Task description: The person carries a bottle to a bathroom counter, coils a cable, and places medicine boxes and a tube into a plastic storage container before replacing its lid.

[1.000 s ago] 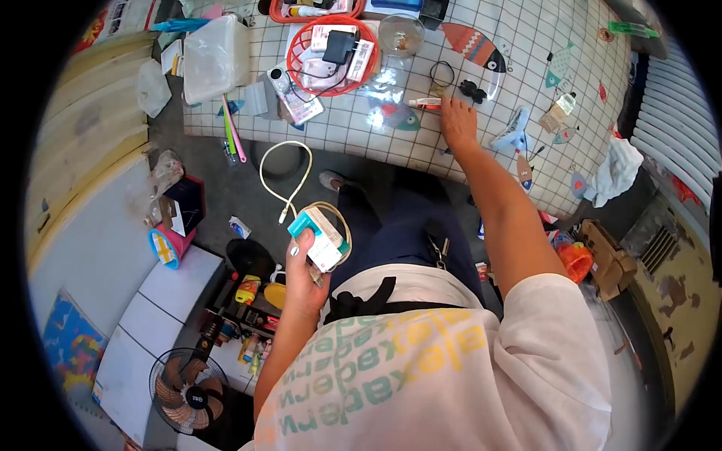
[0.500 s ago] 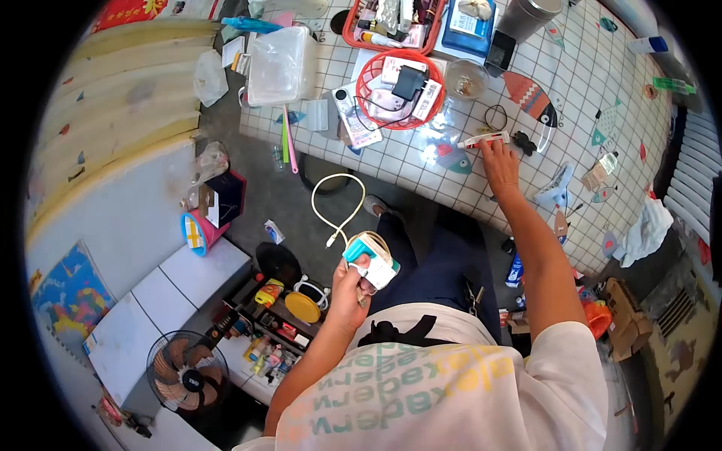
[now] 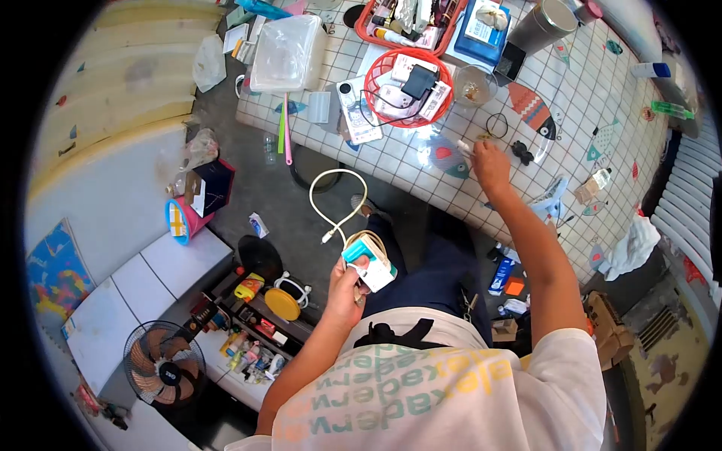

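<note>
Over a grid-patterned tablecloth (image 3: 602,98), the right hand (image 3: 490,165) pinches a small white tube (image 3: 465,148), while the left hand (image 3: 347,287) grips a boxy teal-and-white carton (image 3: 370,263) with a looped cream cable (image 3: 338,197) above the lap.

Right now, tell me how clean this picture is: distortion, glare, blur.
Head view: strong fisheye, dark round vignette, table grid lines bowed. Daylight is even, with mild glare on the clear tub. Left hand and its box are fairly sharp; right hand is slightly soft.
</note>
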The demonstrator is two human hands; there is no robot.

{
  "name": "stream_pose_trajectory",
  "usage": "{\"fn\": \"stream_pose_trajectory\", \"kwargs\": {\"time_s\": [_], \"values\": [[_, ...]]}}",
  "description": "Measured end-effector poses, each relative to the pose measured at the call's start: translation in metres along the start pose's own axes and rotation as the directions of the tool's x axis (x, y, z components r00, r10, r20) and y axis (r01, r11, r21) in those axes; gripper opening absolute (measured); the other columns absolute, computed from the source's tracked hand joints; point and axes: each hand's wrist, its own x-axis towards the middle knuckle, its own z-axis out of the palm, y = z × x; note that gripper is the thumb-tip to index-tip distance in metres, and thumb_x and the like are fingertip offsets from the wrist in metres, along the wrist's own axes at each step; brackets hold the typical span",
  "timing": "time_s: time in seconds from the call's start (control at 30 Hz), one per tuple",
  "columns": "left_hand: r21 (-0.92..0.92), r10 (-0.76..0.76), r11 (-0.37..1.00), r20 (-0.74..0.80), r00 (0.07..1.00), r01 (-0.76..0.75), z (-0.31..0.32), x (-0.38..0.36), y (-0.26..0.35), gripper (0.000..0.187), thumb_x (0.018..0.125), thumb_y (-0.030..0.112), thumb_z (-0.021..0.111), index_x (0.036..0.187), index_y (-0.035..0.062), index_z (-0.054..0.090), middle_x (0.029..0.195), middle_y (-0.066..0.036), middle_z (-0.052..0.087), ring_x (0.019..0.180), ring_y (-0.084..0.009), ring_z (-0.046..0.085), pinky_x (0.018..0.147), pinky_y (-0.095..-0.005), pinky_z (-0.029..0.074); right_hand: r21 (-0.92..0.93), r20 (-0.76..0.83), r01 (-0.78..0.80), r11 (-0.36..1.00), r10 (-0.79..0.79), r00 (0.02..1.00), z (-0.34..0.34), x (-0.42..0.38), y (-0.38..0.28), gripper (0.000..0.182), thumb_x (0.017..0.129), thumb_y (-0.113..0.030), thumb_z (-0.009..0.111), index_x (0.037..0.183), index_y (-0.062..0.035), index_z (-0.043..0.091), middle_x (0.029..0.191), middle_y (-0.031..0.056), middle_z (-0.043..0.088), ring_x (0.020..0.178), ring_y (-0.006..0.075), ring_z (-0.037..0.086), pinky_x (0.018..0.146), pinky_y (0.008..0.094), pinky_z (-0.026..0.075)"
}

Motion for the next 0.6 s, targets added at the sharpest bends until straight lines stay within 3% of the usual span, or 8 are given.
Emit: {"fn": "stream_pose_trajectory", "kwargs": {"time_s": [0.07, 0.13, 0.17, 0.2, 0.27, 0.33, 0.53, 0.6], "values": [[0.059, 0.042, 0.997, 0.072, 0.996, -0.047, -0.005, 0.0, 0.003, 0.02, 0.077, 0.013, 0.057, 0.096, 0.0101, 0.053, 0.074, 0.005, 0.055, 0.058, -0.0001, 0.047, 0.042, -0.0144, 0.028, 0.319, 0.264, -0.298, 0.9, 0.218, 0.94, -0.035, -0.007, -0.031, 0.01, 0.078, -0.014, 0.052, 0.078, -0.0045, 0.055, 0.07, 0.0064, 0.055, 0.066, 0.0181, 0.055, 0.058, 0.0322, 0.043], [0.086, 0.056, 0.994, 0.126, 0.991, -0.067, -0.008, 0.002, 0.003, 0.026, 0.075, 0.014, 0.059, 0.099, 0.01, 0.054, 0.076, 0.006, 0.056, 0.06, 0.0004, 0.047, 0.046, -0.0149, 0.028, 0.682, 0.551, -0.513, 0.522, 0.095, 0.829, -0.075, -0.02, -0.07, 0.016, 0.083, -0.016, 0.049, 0.08, -0.0017, 0.055, 0.064, 0.0047, 0.055, 0.058, 0.0124, 0.053, 0.055, 0.0293, 0.042], [0.091, 0.054, 0.993, 0.152, 0.987, -0.069, -0.008, 0.003, 0.003, 0.027, 0.074, 0.014, 0.059, 0.101, 0.0099, 0.054, 0.077, 0.006, 0.056, 0.061, 0.0004, 0.047, 0.046, -0.0152, 0.028, 0.781, 0.552, -0.501, 0.373, -0.037, 0.833, -0.098, -0.031, -0.091, 0.017, 0.083, -0.016, 0.05, 0.087, -0.0022, 0.057, 0.066, 0.0024, 0.054, 0.063, 0.0079, 0.051, 0.059, 0.0255, 0.042], [0.096, 0.055, 0.993, 0.178, 0.983, -0.073, -0.007, 0.002, 0.005, 0.029, 0.074, 0.014, 0.059, 0.102, 0.0099, 0.054, 0.078, 0.006, 0.056, 0.061, 0.0005, 0.047, 0.046, -0.0156, 0.028, 0.778, 0.489, -0.371, 0.507, -0.118, 0.864, -0.097, -0.043, -0.106, 0.019, 0.084, -0.017, 0.05, 0.096, -0.0037, 0.057, 0.073, 0.0038, 0.056, 0.069, 0.0092, 0.052, 0.063, 0.0247, 0.043], [0.048, 0.071, 0.996, 0.193, 0.979, -0.081, -0.002, -0.002, 0.01, 0.031, 0.073, 0.009, 0.058, 0.104, 0.0071, 0.052, 0.08, 0.003, 0.056, 0.066, -0.003, 0.051, 0.053, -0.0177, 0.038, 0.878, 0.466, -0.379, 0.293, -0.343, 0.816, -0.129, -0.064, -0.147, 0.023, 0.084, -0.016, 0.048, 0.103, -0.0036, 0.054, 0.084, 0.0071, 0.056, 0.076, 0.0133, 0.054, 0.067, 0.0262, 0.043], [-0.01, 0.092, 0.996, 0.178, 0.98, -0.092, 0.004, -0.009, 0.015, 0.031, 0.073, 0.007, 0.057, 0.103, 0.0057, 0.051, 0.082, 0.002, 0.057, 0.07, -0.0054, 0.054, 0.06, -0.0192, 0.043, 0.926, 0.265, -0.096, 0.366, -0.445, 0.855, -0.143, -0.071, -0.176, 0.022, 0.084, -0.013, 0.047, 0.103, -0.0042, 0.054, 0.088, 0.0106, 0.055, 0.076, 0.0194, 0.055, 0.067, 0.0276, 0.044], [0.073, 0.208, 0.972, 0.188, 0.96, -0.225, 0.004, -0.02, 0.025, 0.033, 0.073, 0.003, 0.06, 0.105, 0.0033, 0.05, 0.086, -0.001, 0.057, 0.077, -0.0077, 0.055, 0.069, -0.0223, 0.045, 0.621, 0.168, 0.336, 0.708, -0.539, 0.825, -0.169, -0.06, -0.186, 0.014, 0.083, -0.013, 0.045, 0.091, -0.0031, 0.051, 0.077, 0.0131, 0.047, 0.071, 0.0307, 0.053, 0.06, 0.0375, 0.046], [0.079, 0.248, 0.96, 0.208, 0.946, -0.269, 0.006, -0.022, 0.027, 0.035, 0.073, 0.002, 0.062, 0.106, 0.0024, 0.05, 0.088, -0.001, 0.058, 0.079, -0.008, 0.055, 0.07, -0.0222, 0.044, 0.642, 0.221, 0.321, 0.696, -0.569, 0.792, -0.169, -0.056, -0.182, 0.019, 0.084, -0.017, 0.044, 0.095, -0.0034, 0.051, 0.08, 0.0133, 0.048, 0.072, 0.0314, 0.054, 0.06, 0.0399, 0.046]]}}
